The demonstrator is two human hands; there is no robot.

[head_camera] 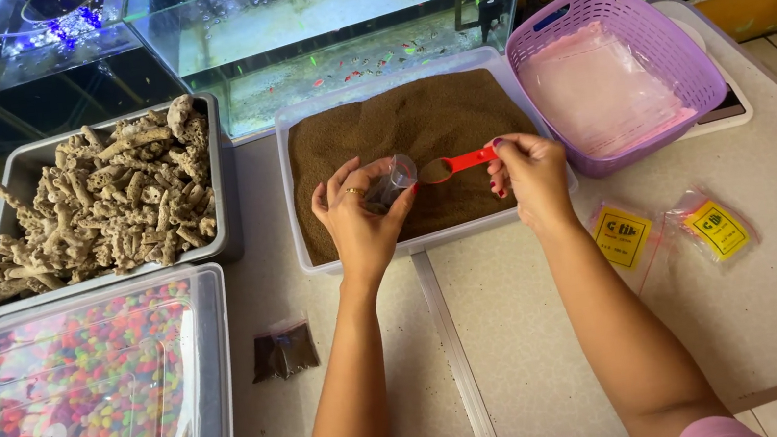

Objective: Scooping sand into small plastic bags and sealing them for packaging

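My left hand [356, 218] holds a small clear plastic bag [391, 181] open over a shallow clear tray [293, 201] filled with fine brown granules. A ring shows on one finger. My right hand [529, 175] grips the handle of a small red scoop [457, 165]. The scoop's bowl carries brown granules and sits right at the mouth of the bag. Both hands hover above the front half of the tray.
A purple basket [672, 114] with clear bags stands at the right. Two yellow-labelled packets [672, 231] lie near it. A filled small bag [283, 351] lies in front. A grey tray of coral pieces [217, 170] and a lidded box of coloured gravel [214, 368] sit left. Aquariums [335, 27] stand behind.
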